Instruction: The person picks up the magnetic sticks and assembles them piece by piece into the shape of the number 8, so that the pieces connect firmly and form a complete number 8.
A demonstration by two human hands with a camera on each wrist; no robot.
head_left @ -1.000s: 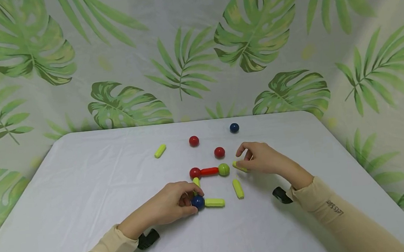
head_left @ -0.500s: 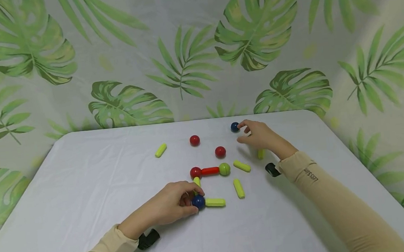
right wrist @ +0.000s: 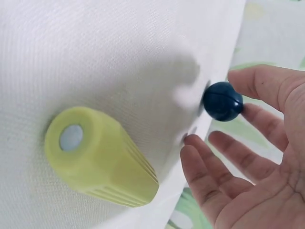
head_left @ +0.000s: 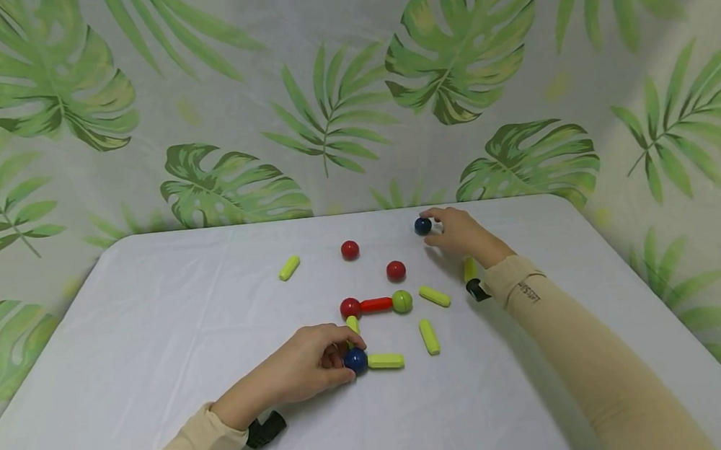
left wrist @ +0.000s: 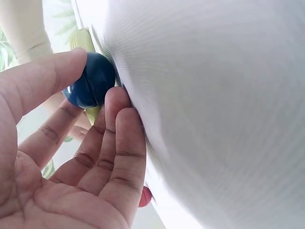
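Observation:
My left hand holds a dark blue ball between thumb and index finger, low over the table. One yellow-green rod extends right from that ball. Another rod, partly hidden by the fingers, runs up to a red ball. From there a red rod joins a green ball. At the far edge my right hand has thumb and index finger around a second blue ball, which sits on the table; its other fingers are loosely bent.
Two loose red balls lie behind the joined pieces. Loose yellow-green rods lie at the left and right. Another rod, with a metallic disc in its end, is near the right wrist.
My right hand has left the yellow-green rod on the right and moved to the far edge, around the blue ball there. The left hand has stayed in place.

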